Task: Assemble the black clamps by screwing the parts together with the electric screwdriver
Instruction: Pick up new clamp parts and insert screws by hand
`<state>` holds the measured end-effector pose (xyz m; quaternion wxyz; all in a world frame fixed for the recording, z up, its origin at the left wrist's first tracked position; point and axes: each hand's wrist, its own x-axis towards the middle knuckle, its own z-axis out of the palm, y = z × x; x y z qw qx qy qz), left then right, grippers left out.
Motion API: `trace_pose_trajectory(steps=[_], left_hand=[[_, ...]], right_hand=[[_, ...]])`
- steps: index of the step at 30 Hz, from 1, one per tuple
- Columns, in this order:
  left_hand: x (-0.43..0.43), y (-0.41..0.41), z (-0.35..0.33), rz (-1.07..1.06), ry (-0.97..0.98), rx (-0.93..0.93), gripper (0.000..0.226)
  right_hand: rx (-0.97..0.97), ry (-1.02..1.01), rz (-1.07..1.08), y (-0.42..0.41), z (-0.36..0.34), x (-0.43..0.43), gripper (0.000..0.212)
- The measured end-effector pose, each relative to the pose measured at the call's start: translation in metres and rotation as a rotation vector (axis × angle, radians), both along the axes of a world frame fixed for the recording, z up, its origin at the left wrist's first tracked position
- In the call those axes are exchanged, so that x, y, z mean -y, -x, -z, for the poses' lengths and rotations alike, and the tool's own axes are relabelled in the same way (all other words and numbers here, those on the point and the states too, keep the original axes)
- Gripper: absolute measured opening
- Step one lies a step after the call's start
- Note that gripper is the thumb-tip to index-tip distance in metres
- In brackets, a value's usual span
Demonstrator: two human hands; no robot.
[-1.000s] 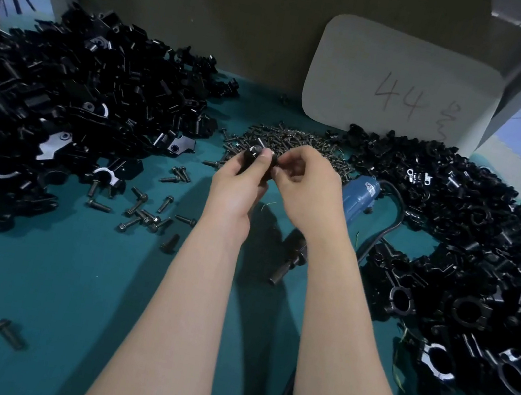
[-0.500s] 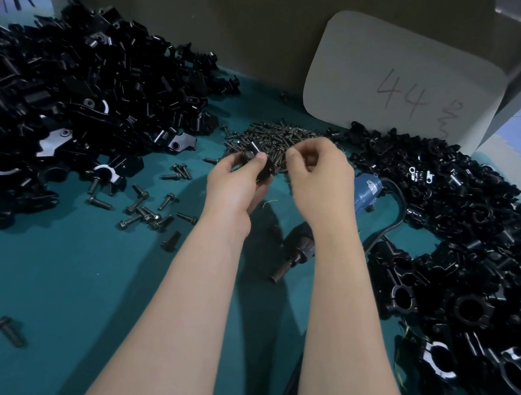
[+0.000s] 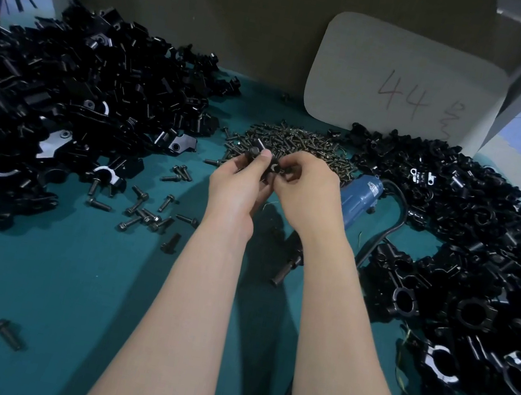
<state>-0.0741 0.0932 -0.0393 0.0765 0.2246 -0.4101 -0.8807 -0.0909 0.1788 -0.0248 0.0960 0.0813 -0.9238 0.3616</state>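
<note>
My left hand (image 3: pixel 240 186) grips a small black clamp (image 3: pixel 260 159) above the middle of the table, thumb on top of it. My right hand (image 3: pixel 304 194) meets it from the right, fingertips pinching a small dark screw at the clamp; the screw is mostly hidden. The blue electric screwdriver (image 3: pixel 360 194) lies on the teal table just right of my right hand, its black bit end (image 3: pixel 284 271) showing between my forearms. A pile of dark screws (image 3: pixel 296 144) lies right behind my hands.
A big heap of black clamp parts (image 3: pixel 70 104) fills the left. Another heap of black clamps (image 3: pixel 484 264) fills the right. Loose bolts (image 3: pixel 145 212) lie left of my left arm, one bolt (image 3: pixel 7 332) near the front. A grey card marked 44 (image 3: pixel 404 83) leans at the back.
My right hand reached to the screw pile half a second ago and has come back to the clamp in my left hand. The left hand stayed about in place.
</note>
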Motion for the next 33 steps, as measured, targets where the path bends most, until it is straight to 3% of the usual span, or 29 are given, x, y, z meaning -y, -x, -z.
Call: trace_pose_trajectory(steps=[14, 16, 20, 22, 26, 33], left_hand=[[-0.006, -0.002, -0.001, -0.03, 0.362, -0.055, 0.008], [-0.005, -0.002, -0.001, -0.043, 0.332, -0.042, 0.011], [0.003, -0.004, -0.003, -0.036, 0.034, -0.031, 0.008], [0.006, -0.005, -0.003, -0.05, -0.024, -0.03, 0.01], [0.005, -0.006, -0.005, -0.053, -0.013, -0.015, 0.011], [0.004, -0.006, -0.005, -0.056, 0.116, -0.032, 0.009]], right_hand=[[0.007, 0.016, -0.006, 0.001, 0.003, -0.004, 0.021], [0.02, 0.041, -0.018, 0.0, 0.0, -0.005, 0.017], [-0.008, 0.252, 0.011, -0.002, -0.005, -0.009, 0.01], [0.02, 0.3, -0.021, -0.003, -0.007, -0.009, 0.007], [0.086, 0.233, -0.073, -0.003, -0.01, -0.007, 0.003], [0.12, 0.165, -0.081, -0.006, -0.008, -0.006, 0.015]])
